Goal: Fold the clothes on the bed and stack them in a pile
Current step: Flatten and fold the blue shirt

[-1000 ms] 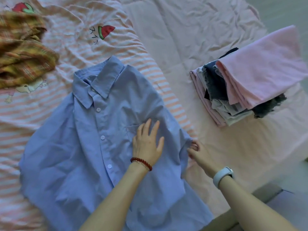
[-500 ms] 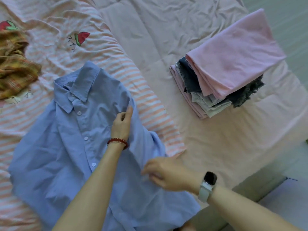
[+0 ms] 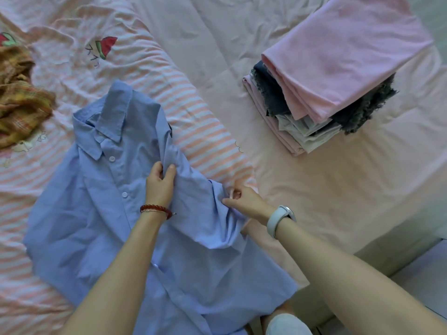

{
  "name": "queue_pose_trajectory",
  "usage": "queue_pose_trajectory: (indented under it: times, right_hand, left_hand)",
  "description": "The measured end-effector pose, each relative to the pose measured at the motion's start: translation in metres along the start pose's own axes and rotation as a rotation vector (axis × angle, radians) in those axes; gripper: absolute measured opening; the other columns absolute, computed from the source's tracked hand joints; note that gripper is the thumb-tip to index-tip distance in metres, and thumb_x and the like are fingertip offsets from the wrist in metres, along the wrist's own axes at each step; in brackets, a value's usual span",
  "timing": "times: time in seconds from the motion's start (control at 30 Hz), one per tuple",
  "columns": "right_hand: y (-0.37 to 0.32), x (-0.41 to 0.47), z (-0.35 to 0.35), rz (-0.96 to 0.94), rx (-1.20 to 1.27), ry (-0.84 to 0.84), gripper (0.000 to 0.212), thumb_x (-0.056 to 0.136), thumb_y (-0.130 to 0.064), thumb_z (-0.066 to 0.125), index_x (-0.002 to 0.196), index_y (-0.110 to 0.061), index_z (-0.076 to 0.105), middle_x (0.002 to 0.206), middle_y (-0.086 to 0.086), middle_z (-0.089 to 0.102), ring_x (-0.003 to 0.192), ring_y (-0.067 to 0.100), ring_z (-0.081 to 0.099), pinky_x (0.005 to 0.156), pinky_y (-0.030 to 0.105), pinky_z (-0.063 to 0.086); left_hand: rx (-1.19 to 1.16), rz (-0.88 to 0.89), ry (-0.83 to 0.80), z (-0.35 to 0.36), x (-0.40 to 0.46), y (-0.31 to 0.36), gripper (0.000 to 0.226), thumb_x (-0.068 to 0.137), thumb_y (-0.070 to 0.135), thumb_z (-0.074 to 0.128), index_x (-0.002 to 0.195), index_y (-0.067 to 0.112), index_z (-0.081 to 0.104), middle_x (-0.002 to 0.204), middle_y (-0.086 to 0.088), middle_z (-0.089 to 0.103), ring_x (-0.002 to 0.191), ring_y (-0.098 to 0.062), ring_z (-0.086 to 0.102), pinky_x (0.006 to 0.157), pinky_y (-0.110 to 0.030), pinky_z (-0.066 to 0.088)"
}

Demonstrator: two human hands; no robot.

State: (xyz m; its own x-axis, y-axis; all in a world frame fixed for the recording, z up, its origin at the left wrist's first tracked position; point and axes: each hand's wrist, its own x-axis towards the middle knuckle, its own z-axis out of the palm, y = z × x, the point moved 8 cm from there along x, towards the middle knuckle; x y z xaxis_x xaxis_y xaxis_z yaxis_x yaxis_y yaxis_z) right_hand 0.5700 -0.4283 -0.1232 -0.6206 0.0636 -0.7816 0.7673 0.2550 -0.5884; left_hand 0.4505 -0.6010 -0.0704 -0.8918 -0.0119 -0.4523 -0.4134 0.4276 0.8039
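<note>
A light blue button-up shirt (image 3: 101,213) lies front up on the striped bed cover, collar toward the far side. My left hand (image 3: 160,183) pinches a fold of the shirt near its right shoulder seam. My right hand (image 3: 244,201) grips the end of the shirt's right sleeve, which is drawn up off the bed between the two hands. A pile of folded clothes (image 3: 321,93) sits at the right, a pink garment on top.
A crumpled yellow-brown plaid garment (image 3: 19,102) lies at the left edge. The pink bed sheet (image 3: 314,189) stretches between shirt and pile. The bed's edge (image 3: 377,257) runs along the lower right, with floor beyond.
My left hand went from lying flat on the shirt front to pinching fabric by the shoulder. My right hand swung over the shirt and back out to the sleeve end, which now stands raised.
</note>
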Motion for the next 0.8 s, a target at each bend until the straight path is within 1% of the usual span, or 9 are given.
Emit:
queue_pose_trajectory:
  times: [0.1, 0.17, 0.23, 0.3, 0.37, 0.47, 0.53, 0.67, 0.8]
  right_hand:
    - [0.006, -0.009, -0.004, -0.005, -0.026, -0.029, 0.039, 0.082, -0.013, 0.056, 0.051, -0.015, 0.033, 0.05, -0.003, 0.034, 0.053, 0.011, 0.031, 0.053, 0.024, 0.026]
    - [0.018, -0.017, -0.01, 0.02, 0.005, 0.025, 0.038, 0.083, -0.018, 0.054, 0.051, -0.015, 0.033, 0.046, -0.007, 0.034, 0.049, 0.01, 0.03, 0.051, 0.024, 0.027]
    - [0.025, -0.022, -0.009, 0.048, 0.052, 0.053, 0.028, 0.084, -0.028, 0.055, 0.064, -0.013, 0.042, 0.057, -0.004, 0.042, 0.054, 0.01, 0.037, 0.046, 0.024, 0.035]
    - [0.029, -0.024, 0.007, 0.087, 0.231, -0.013, 0.02, 0.087, -0.024, 0.056, 0.076, -0.012, 0.045, 0.066, 0.003, 0.045, 0.057, 0.013, 0.042, 0.041, 0.021, 0.039]
    - [0.023, -0.023, 0.014, 0.072, 0.298, -0.012, 0.026, 0.089, -0.013, 0.053, 0.067, -0.014, 0.04, 0.061, 0.004, 0.039, 0.054, 0.014, 0.038, 0.043, 0.024, 0.034]
    - [0.004, -0.031, -0.014, -0.054, 0.192, 0.264, 0.031, 0.088, -0.013, 0.051, 0.061, -0.017, 0.038, 0.058, -0.003, 0.041, 0.052, 0.006, 0.037, 0.047, 0.02, 0.033]
    - [-0.005, -0.056, -0.047, -0.16, 0.272, 0.518, 0.023, 0.09, -0.014, 0.053, 0.068, -0.016, 0.047, 0.063, -0.006, 0.047, 0.058, 0.006, 0.042, 0.052, 0.016, 0.034]
    - [-0.01, -0.127, -0.111, -0.388, 0.392, 0.928, 0.012, 0.09, -0.015, 0.055, 0.08, -0.02, 0.052, 0.074, -0.009, 0.053, 0.067, -0.001, 0.048, 0.063, 0.01, 0.037]
    - [-0.017, -0.181, -0.146, -0.544, 0.262, 1.184, 0.005, 0.085, -0.016, 0.053, 0.083, -0.012, 0.051, 0.08, -0.012, 0.048, 0.072, -0.004, 0.047, 0.068, 0.009, 0.036]
  left_hand:
    - [0.032, 0.05, -0.002, 0.002, -0.002, 0.005, 0.028, 0.096, 0.017, 0.046, 0.07, 0.017, 0.037, 0.069, 0.001, 0.039, 0.064, -0.01, 0.037, 0.062, -0.024, 0.035]
    - [0.029, 0.053, 0.005, 0.004, -0.003, 0.006, 0.023, 0.096, 0.018, 0.046, 0.074, 0.016, 0.038, 0.073, -0.003, 0.04, 0.069, -0.015, 0.039, 0.065, -0.028, 0.036]
    - [0.025, 0.05, 0.006, 0.005, -0.002, 0.006, 0.019, 0.096, 0.018, 0.046, 0.077, 0.015, 0.041, 0.078, -0.006, 0.041, 0.074, -0.017, 0.039, 0.069, -0.031, 0.036]
    - [0.055, 0.07, -0.006, 0.007, -0.003, 0.008, 0.019, 0.096, 0.018, 0.046, 0.078, 0.015, 0.041, 0.076, -0.006, 0.041, 0.071, -0.017, 0.04, 0.065, -0.029, 0.036]
    - [0.115, 0.117, -0.005, 0.007, -0.005, 0.011, 0.026, 0.096, 0.018, 0.045, 0.072, 0.02, 0.037, 0.068, 0.0, 0.038, 0.062, -0.011, 0.037, 0.059, -0.023, 0.034]
    - [0.217, 0.185, 0.061, 0.0, -0.009, 0.02, 0.032, 0.096, 0.017, 0.043, 0.068, 0.023, 0.03, 0.061, 0.004, 0.03, 0.05, -0.002, 0.034, 0.049, -0.014, 0.031]
    - [0.258, 0.197, 0.11, -0.005, -0.012, 0.022, 0.033, 0.097, 0.017, 0.041, 0.068, 0.024, 0.028, 0.061, 0.003, 0.028, 0.049, -0.004, 0.035, 0.047, -0.014, 0.03]
    - [0.231, 0.163, 0.159, -0.006, -0.018, 0.023, 0.016, 0.098, 0.02, 0.039, 0.085, 0.012, 0.035, 0.064, 0.004, 0.036, 0.057, -0.013, 0.036, 0.053, -0.029, 0.023]
    - [0.149, 0.174, 0.119, 0.01, -0.021, 0.031, 0.015, 0.098, 0.019, 0.039, 0.106, 0.007, 0.045, 0.083, 0.005, 0.049, 0.079, -0.017, 0.046, 0.066, -0.022, 0.029]
